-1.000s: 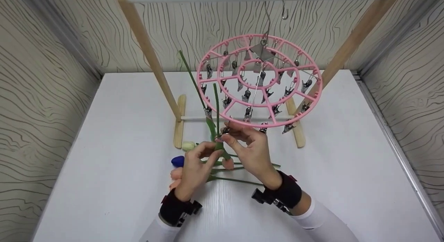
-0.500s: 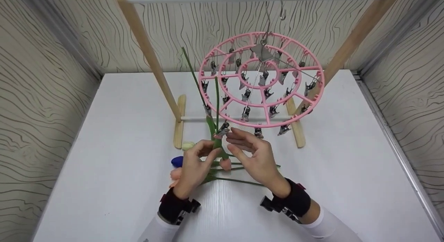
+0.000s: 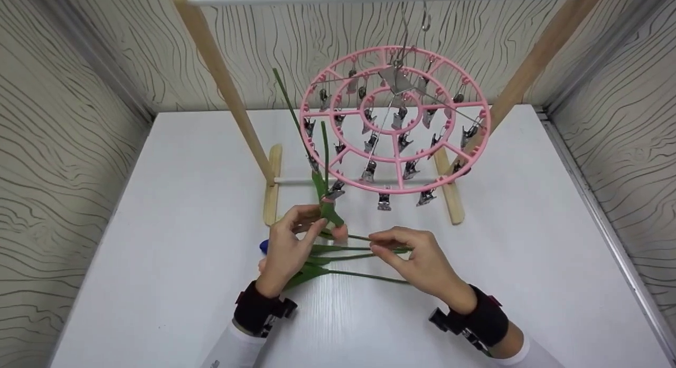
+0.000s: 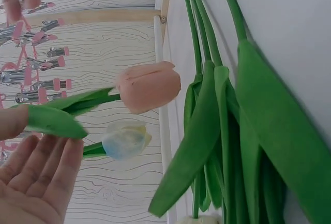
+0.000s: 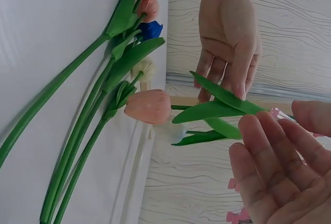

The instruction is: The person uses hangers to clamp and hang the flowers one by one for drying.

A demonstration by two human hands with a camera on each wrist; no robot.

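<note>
1. A peach tulip (image 3: 332,215) is hanging bloom-down beneath a pink round hanger (image 3: 401,190), a metal clip (image 3: 335,189) holding it above its broad green leaves, its smooth petals closing into a cup.
2. A second tulip (image 4: 126,140), pale with blue and yellow tints, is dangling just beside it, while loose tulips (image 3: 311,273) are lying across the white desk (image 3: 185,252).
3. A person's left hand (image 3: 290,246) is reaching forward, its grip pinching the peach tulip's leaf between thumb and fingers.
4. The right hand (image 3: 422,260) is hovering near the loose tulips' stems, fingers gently bending, its grip released.
</note>
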